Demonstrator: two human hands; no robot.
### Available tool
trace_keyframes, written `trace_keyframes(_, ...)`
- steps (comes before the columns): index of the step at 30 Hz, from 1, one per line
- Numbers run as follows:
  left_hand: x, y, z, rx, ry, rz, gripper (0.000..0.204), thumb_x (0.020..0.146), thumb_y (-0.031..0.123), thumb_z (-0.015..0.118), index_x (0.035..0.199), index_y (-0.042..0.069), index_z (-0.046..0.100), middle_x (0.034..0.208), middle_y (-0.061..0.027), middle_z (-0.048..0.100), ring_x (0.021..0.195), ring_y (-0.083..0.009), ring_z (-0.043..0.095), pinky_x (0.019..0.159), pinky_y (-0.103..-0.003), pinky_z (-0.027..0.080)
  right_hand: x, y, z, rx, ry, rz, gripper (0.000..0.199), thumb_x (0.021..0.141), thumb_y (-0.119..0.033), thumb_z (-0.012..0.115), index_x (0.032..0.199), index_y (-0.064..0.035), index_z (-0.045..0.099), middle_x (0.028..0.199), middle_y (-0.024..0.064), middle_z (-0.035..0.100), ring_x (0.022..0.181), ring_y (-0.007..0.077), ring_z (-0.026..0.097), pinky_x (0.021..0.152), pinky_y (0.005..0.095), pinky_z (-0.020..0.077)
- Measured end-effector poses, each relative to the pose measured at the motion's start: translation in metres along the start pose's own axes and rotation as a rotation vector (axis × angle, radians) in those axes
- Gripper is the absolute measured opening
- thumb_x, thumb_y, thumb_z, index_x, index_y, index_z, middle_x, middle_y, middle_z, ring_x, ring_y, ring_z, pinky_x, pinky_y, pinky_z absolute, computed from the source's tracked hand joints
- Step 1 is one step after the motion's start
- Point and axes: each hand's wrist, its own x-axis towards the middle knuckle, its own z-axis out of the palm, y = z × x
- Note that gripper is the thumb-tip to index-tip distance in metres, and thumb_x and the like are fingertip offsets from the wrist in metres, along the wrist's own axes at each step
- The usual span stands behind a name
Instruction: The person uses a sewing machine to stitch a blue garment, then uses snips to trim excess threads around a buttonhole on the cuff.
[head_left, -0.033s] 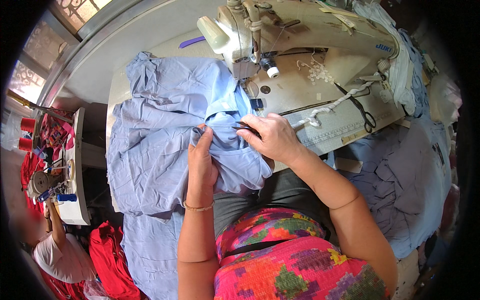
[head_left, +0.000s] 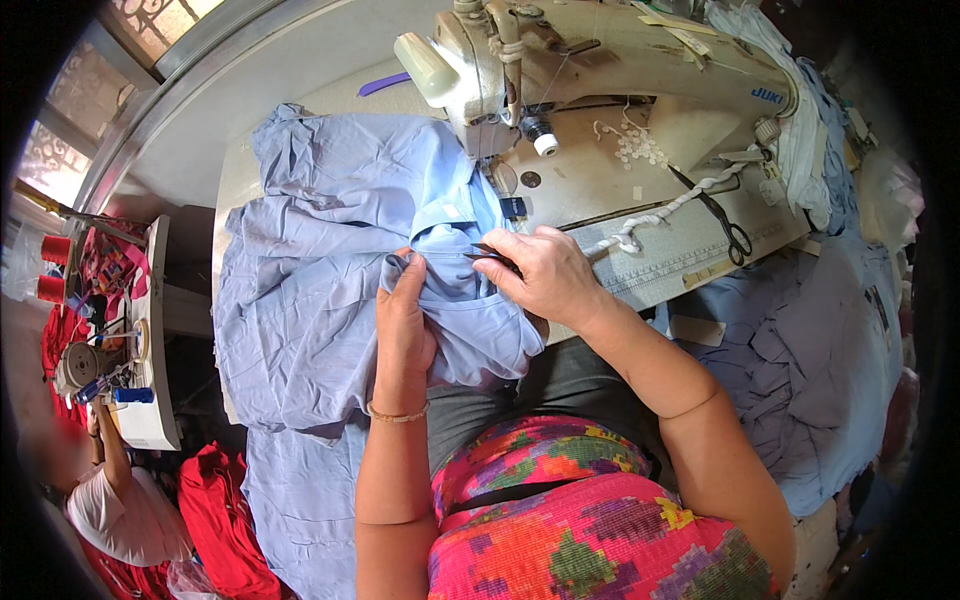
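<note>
A light blue garment (head_left: 320, 290) lies spread over the sewing table, and part of it hangs down into my lap. My left hand (head_left: 405, 315) pinches a fold of it near the collar edge. My right hand (head_left: 545, 275) is closed on a small dark cutting tool (head_left: 487, 253) whose tip touches the same fold. The two hands are close together in front of the cream sewing machine (head_left: 560, 70). What lies under the gathered cloth is hidden.
Black scissors (head_left: 732, 228) and a white cord (head_left: 660, 212) lie on the machine bed to the right. A heap of blue fabric pieces (head_left: 820, 360) sits at my right. At the lower left are another person's white-shirted back (head_left: 115, 515), red cloth (head_left: 225, 510) and red thread spools (head_left: 52, 265).
</note>
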Motion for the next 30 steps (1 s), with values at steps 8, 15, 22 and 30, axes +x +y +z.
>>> trace_keyframes(8, -0.0044, 0.0011, 0.0072, 0.032, -0.008, 0.038, 0.02, 0.09, 0.012, 0.058, 0.107, 0.002, 0.057, 0.098, -0.0052, 0.062, 0.087, -0.0139, 0.059, 0.08, -0.029, 0.048, -0.0007, 0.0004, 0.0007, -0.041, -0.006, -0.02, 0.02, 0.083, -0.028, 0.066, 0.089, -0.0095, 0.059, 0.067, 0.0087, 0.062, 0.059, 0.0293, 0.058, 0.058, 0.0373, 0.0436)
trace_keyframes(15, -0.0042, -0.0004, 0.0069, 0.056, -0.001, 0.049, 0.02, 0.089, 0.01, 0.06, 0.107, 0.002, 0.057, 0.093, -0.0047, 0.062, 0.083, -0.0133, 0.059, 0.077, -0.028, 0.049, 0.0, -0.0009, -0.0007, -0.072, -0.039, -0.031, 0.019, 0.083, -0.027, 0.065, 0.088, -0.01, 0.059, 0.067, 0.0081, 0.062, 0.059, 0.0282, 0.058, 0.057, 0.0366, 0.0427)
trace_keyframes(22, -0.0033, -0.0022, 0.0067, 0.206, -0.079, 0.079, 0.022, 0.086, 0.006, 0.065, 0.106, 0.002, 0.057, 0.088, -0.0012, 0.062, 0.077, -0.0086, 0.058, 0.071, -0.023, 0.047, 0.0013, -0.0017, 0.0027, -0.026, 0.019, -0.097, 0.018, 0.083, -0.026, 0.065, 0.088, -0.0098, 0.06, 0.067, 0.0074, 0.062, 0.059, 0.027, 0.059, 0.057, 0.0358, 0.0422)
trace_keyframes(30, -0.0009, -0.0034, 0.0069, 0.213, -0.012, 0.104, 0.027, 0.084, 0.004, 0.066, 0.108, 0.0, 0.056, 0.091, -0.0027, 0.062, 0.079, -0.009, 0.058, 0.072, -0.024, 0.048, -0.001, -0.001, -0.0011, -0.029, -0.017, -0.057, 0.019, 0.081, -0.025, 0.068, 0.089, -0.0102, 0.061, 0.067, 0.0076, 0.062, 0.058, 0.0274, 0.058, 0.057, 0.0353, 0.0423)
